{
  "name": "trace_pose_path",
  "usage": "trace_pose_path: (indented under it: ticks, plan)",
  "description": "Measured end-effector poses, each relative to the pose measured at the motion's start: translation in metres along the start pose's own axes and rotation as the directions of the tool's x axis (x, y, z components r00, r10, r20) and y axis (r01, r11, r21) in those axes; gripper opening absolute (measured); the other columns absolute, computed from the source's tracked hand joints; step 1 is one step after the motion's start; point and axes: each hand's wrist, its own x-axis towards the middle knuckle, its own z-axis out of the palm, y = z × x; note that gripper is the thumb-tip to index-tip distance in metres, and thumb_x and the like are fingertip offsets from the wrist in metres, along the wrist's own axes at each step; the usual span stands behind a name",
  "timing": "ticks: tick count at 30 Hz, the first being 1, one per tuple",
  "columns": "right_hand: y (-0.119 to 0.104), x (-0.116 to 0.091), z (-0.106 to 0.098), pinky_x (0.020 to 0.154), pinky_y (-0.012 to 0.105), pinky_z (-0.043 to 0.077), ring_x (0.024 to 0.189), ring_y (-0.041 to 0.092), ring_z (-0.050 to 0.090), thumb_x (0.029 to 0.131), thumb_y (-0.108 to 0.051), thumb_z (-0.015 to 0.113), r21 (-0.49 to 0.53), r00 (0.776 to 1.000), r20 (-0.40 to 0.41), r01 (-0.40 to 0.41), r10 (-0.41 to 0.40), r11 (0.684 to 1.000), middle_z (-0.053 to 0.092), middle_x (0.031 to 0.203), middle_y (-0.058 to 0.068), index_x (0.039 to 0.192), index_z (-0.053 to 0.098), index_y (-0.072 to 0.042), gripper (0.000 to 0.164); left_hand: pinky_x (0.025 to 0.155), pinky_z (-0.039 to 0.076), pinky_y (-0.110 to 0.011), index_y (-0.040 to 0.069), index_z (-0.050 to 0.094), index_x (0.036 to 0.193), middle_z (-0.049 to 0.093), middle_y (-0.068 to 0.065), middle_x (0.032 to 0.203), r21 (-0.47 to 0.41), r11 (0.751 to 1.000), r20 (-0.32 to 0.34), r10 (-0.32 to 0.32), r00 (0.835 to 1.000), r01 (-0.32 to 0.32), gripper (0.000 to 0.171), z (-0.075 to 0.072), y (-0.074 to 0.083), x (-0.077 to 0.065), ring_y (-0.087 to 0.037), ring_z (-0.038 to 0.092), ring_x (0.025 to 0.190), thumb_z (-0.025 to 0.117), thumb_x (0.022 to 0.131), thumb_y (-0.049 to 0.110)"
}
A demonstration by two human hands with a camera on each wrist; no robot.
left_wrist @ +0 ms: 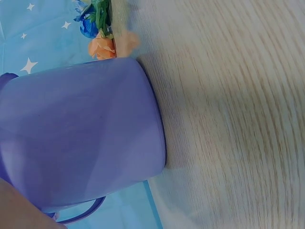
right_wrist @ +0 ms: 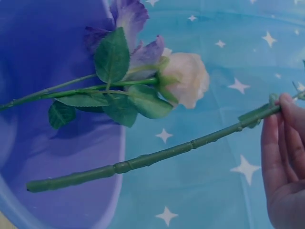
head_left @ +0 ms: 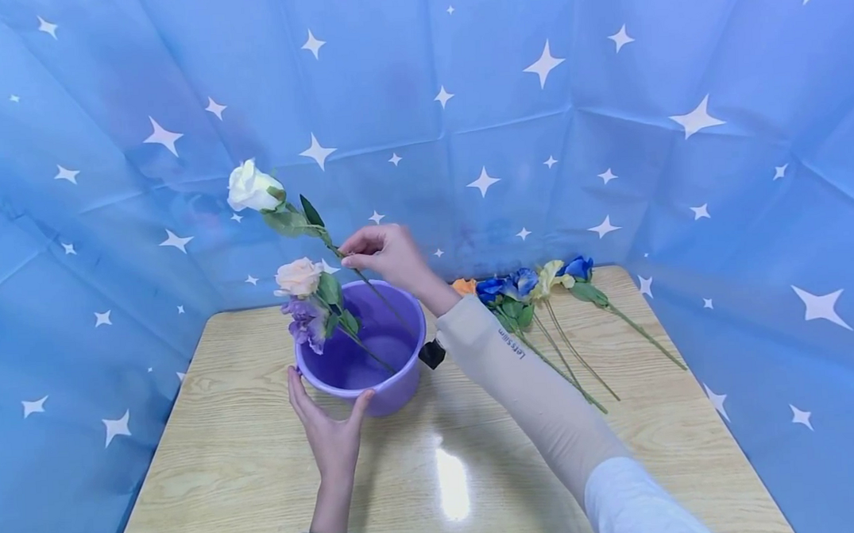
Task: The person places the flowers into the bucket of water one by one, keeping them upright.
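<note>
My right hand (head_left: 383, 252) pinches the green stem of a white rose (head_left: 253, 187) between thumb and fingers. The bloom points up and left, and the stem's lower end reaches over the mouth of a purple bucket (head_left: 397, 391). In the right wrist view the stem (right_wrist: 157, 157) slants across the bucket's rim. My left hand (head_left: 330, 438) holds the near left side of the bucket, thumb and fingers spread at its rim. A pale pink rose (head_left: 299, 277) and a purple flower (head_left: 305, 323) lean on the bucket's left rim, their stems inside it.
Right of the bucket several flowers lie on the wooden table (head_left: 227, 434): an orange bloom (head_left: 464, 287), blue flowers (head_left: 521, 282) and a yellow flower (head_left: 551, 277), stems toward the front right. A blue star-patterned cloth (head_left: 390, 77) hangs behind the table.
</note>
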Motion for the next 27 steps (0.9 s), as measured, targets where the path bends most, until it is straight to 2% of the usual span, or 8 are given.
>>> trace_pose_path:
  ticks: [5,14,27]
  plan:
    - [0.008,-0.004,0.004,0.073,0.039,0.061,0.075,0.014,0.069,0.088,-0.010,0.076,-0.008,1.000,0.012,-0.014,0.014,1.000,0.077,0.093,0.010,0.099,0.078,-0.007,0.012,0.124,0.019,-0.061,0.006,0.011,0.160,0.015,-0.015,0.167,-0.002,1.000,-0.001,-0.002,1.000,0.002,0.126,0.000,-0.001,0.000,-0.038,0.018,0.153,0.093,0.066,0.023]
    - [0.036,-0.015,0.016,0.064,0.020,0.056,0.072,0.011,0.066,0.088,-0.011,0.075,-0.057,0.999,-0.022,-0.044,0.043,0.997,0.077,0.092,0.010,0.099,0.078,-0.007,0.012,0.124,0.019,-0.060,0.007,0.011,0.160,0.015,-0.014,0.167,-0.005,1.000,0.003,-0.004,1.000,0.004,0.126,0.000,-0.001,0.001,-0.037,0.017,0.153,0.093,0.066,0.023]
    - [0.079,-0.033,0.039,0.069,0.016,0.057,0.079,0.013,0.071,0.086,-0.016,0.077,-0.189,0.994,-0.087,-0.082,0.067,0.978,0.078,0.093,0.006,0.096,0.079,-0.010,0.011,0.124,0.020,-0.060,0.007,0.012,0.160,0.016,-0.015,0.166,0.008,1.000,-0.002,0.004,1.000,-0.003,0.125,0.000,-0.002,0.000,-0.037,0.018,0.152,0.093,0.066,0.024]
